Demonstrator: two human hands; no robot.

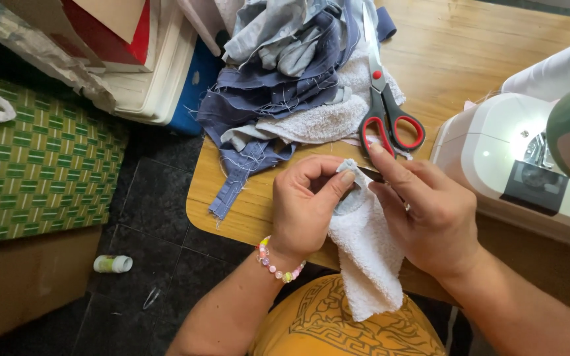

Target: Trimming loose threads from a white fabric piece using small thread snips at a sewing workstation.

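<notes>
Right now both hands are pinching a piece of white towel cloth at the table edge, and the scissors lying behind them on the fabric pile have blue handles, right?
Not quite: the scissors have red and black handles, not blue, as the head view shows. The rest holds: the left hand and right hand pinch the white towel cloth at the table edge, and the scissors lie behind them on the fabric pile.

A home sewing corner
White sewing machine (529,165) on the wooden desk (456,53) — fabric scraps (285,72) heaped up, red-handled scissors (384,105) on top, dark tiled floor (159,204) below.
</notes>
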